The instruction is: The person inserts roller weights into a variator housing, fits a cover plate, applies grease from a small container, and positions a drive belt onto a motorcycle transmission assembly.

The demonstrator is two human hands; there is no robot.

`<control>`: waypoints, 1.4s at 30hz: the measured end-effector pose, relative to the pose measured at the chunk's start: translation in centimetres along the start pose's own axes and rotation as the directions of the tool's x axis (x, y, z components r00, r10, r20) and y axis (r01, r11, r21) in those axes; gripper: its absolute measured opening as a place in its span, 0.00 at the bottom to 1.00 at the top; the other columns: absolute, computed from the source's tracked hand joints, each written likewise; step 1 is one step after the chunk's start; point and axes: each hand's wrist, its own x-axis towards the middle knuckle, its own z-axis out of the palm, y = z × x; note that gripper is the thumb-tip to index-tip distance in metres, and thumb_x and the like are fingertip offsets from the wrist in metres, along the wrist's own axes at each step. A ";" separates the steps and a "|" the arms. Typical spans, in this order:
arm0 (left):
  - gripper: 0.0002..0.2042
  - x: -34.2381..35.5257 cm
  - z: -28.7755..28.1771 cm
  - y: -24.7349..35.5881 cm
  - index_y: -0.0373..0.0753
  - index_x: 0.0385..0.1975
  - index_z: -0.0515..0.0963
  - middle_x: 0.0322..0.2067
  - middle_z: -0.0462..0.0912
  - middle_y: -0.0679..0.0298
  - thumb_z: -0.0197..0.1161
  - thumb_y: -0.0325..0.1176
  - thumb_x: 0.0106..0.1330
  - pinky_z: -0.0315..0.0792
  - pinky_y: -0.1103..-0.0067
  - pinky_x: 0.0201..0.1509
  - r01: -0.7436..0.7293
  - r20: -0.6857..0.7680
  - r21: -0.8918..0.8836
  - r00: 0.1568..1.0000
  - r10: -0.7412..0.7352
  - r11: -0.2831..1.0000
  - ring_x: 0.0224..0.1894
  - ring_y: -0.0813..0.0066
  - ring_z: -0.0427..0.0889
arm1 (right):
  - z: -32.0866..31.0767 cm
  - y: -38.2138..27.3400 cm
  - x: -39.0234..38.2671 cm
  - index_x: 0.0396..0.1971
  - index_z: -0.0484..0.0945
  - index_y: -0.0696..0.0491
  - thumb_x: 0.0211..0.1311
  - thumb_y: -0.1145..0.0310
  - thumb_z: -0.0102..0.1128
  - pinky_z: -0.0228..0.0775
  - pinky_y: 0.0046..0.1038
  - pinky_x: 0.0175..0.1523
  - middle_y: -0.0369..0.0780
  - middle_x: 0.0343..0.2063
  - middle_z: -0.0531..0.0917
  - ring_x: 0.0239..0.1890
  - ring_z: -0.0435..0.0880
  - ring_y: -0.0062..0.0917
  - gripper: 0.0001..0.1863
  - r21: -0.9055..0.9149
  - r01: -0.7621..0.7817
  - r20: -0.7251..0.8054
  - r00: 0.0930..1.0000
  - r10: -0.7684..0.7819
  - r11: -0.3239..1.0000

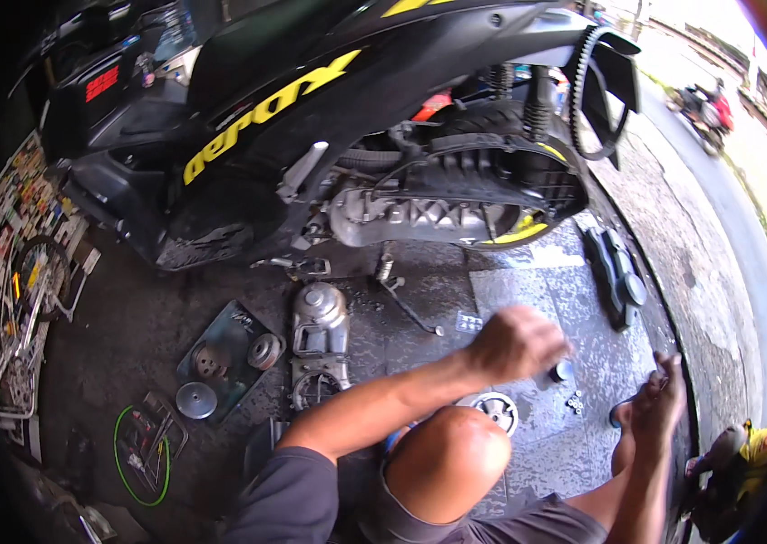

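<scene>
Left hand (pixel 521 343) above small round part (pixel 564 371)

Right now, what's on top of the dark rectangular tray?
The dark rectangular tray holds a brownish round metal part and a grey metal drum, with a silver disc overlapping its edge. Pale specks there are unclear. Anything beneath the parts is hidden.

A dark short-sleeved top (pixel 288 494) and dark grey shorts (pixel 542 526) leave hands (pixel 519 346), forearms (pixel 392 405) and a rounded knee (pixel 456 453) bare.
</scene>
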 end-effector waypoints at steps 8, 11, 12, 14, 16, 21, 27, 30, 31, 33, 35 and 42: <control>0.18 -4.5 6.5 -8.7 0.33 0.16 0.75 0.13 0.74 0.55 0.59 0.39 0.65 0.65 0.72 0.23 0.682 0.184 0.167 0.688 -0.702 0.712 0.16 0.72 0.73 | -8.9 -4.1 9.7 0.43 0.79 0.56 0.66 0.68 0.50 0.58 0.20 0.21 0.33 0.21 0.75 0.17 0.68 0.15 0.12 -0.674 0.351 0.276 0.936 -0.219 0.650; 0.20 -7.7 12.0 -9.5 0.32 0.18 0.74 0.18 0.74 0.47 0.58 0.44 0.64 0.66 0.65 0.28 0.747 0.393 0.160 0.551 -0.736 0.645 0.22 0.56 0.76 | -10.6 4.5 14.1 0.48 0.76 0.55 0.59 0.61 0.63 0.74 0.30 0.40 0.44 0.35 0.84 0.31 0.82 0.26 0.20 -0.809 0.440 0.414 0.897 -0.154 0.390; 0.20 -8.7 13.8 -9.3 0.32 0.20 0.75 0.21 0.76 0.45 0.58 0.45 0.62 0.68 0.62 0.30 0.739 0.459 0.200 0.510 -0.728 0.643 0.28 0.46 0.79 | -10.9 7.9 15.3 0.51 0.74 0.55 0.53 0.59 0.68 0.75 0.34 0.46 0.46 0.39 0.83 0.39 0.84 0.35 0.27 -0.858 0.347 0.369 0.929 -0.015 0.378; 0.14 -11.1 16.3 -8.9 0.34 0.27 0.80 0.25 0.81 0.50 0.60 0.41 0.61 0.74 0.67 0.36 0.798 0.565 0.122 0.432 -0.703 0.590 0.31 0.54 0.83 | -11.3 15.1 17.8 0.59 0.65 0.52 0.45 0.52 0.72 0.73 0.39 0.50 0.50 0.47 0.79 0.47 0.81 0.43 0.41 -0.900 0.414 0.420 0.908 0.013 0.138; 0.13 -12.8 17.0 -9.3 0.33 0.32 0.81 0.28 0.83 0.51 0.61 0.39 0.61 0.74 0.70 0.38 0.788 0.638 0.169 0.370 -0.675 0.592 0.33 0.61 0.84 | -8.8 19.3 19.4 0.62 0.59 0.52 0.43 0.50 0.72 0.74 0.43 0.49 0.54 0.53 0.73 0.47 0.80 0.49 0.47 -0.933 0.356 0.358 0.917 0.177 0.044; 0.12 -15.8 19.3 -10.6 0.33 0.32 0.81 0.28 0.83 0.52 0.62 0.37 0.60 0.75 0.71 0.38 0.825 0.687 0.224 0.244 -0.685 0.519 0.33 0.62 0.84 | -6.0 27.2 24.0 0.61 0.58 0.54 0.44 0.55 0.72 0.77 0.43 0.43 0.55 0.48 0.73 0.40 0.82 0.50 0.46 -0.926 0.377 0.368 0.907 0.204 -0.010; 0.17 -17.8 23.3 -11.6 0.33 0.44 0.77 0.36 0.83 0.50 0.57 0.42 0.65 0.74 0.71 0.43 0.918 0.739 0.122 0.170 -0.652 0.377 0.39 0.60 0.83 | -4.4 28.5 24.4 0.55 0.64 0.55 0.44 0.58 0.71 0.75 0.39 0.43 0.50 0.42 0.78 0.39 0.82 0.40 0.38 -0.937 0.237 0.302 0.919 0.252 0.258; 0.21 -19.1 26.5 -10.9 0.34 0.49 0.74 0.36 0.81 0.48 0.51 0.47 0.69 0.73 0.70 0.45 0.937 0.686 -0.110 0.314 -0.657 0.333 0.40 0.60 0.82 | -3.1 29.5 22.5 0.50 0.67 0.62 0.48 0.61 0.72 0.73 0.29 0.40 0.44 0.35 0.81 0.36 0.79 0.26 0.33 -0.605 -0.047 0.357 0.876 0.324 0.795; 0.23 -19.5 27.1 -10.7 0.34 0.50 0.74 0.36 0.81 0.47 0.48 0.49 0.70 0.73 0.69 0.45 0.926 0.656 -0.193 0.368 -0.659 0.326 0.40 0.60 0.82 | -2.9 29.2 21.5 0.49 0.67 0.63 0.49 0.64 0.72 0.72 0.27 0.39 0.44 0.36 0.81 0.35 0.79 0.25 0.31 -0.498 -0.290 0.338 0.803 0.491 0.817; 0.26 -18.4 27.5 -10.0 0.32 0.47 0.75 0.36 0.81 0.47 0.43 0.51 0.72 0.72 0.67 0.47 0.935 0.673 -0.198 0.348 -0.653 0.294 0.41 0.57 0.81 | -2.1 27.2 20.2 0.49 0.68 0.62 0.47 0.63 0.73 0.72 0.27 0.38 0.44 0.36 0.81 0.33 0.78 0.25 0.33 -0.468 -0.540 0.251 0.678 0.691 0.699; 0.28 -18.6 27.4 -9.8 0.33 0.42 0.75 0.33 0.80 0.50 0.38 0.54 0.72 0.72 0.68 0.45 0.962 0.707 -0.113 0.254 -0.660 0.249 0.38 0.61 0.79 | -2.6 28.3 19.1 0.50 0.68 0.60 0.44 0.62 0.75 0.72 0.30 0.40 0.45 0.35 0.81 0.35 0.80 0.28 0.34 -0.610 -0.136 0.343 0.842 0.415 0.781; 0.34 -20.8 25.5 -13.1 0.42 0.37 0.75 0.19 0.73 0.66 0.30 0.66 0.68 0.59 0.84 0.20 0.650 0.875 -0.121 -0.288 -0.390 -0.750 0.17 0.82 0.67 | -5.6 29.9 19.8 0.58 0.64 0.53 0.40 0.70 0.70 0.73 0.31 0.44 0.49 0.51 0.76 0.43 0.81 0.35 0.39 -0.600 -0.161 0.319 0.850 0.419 0.784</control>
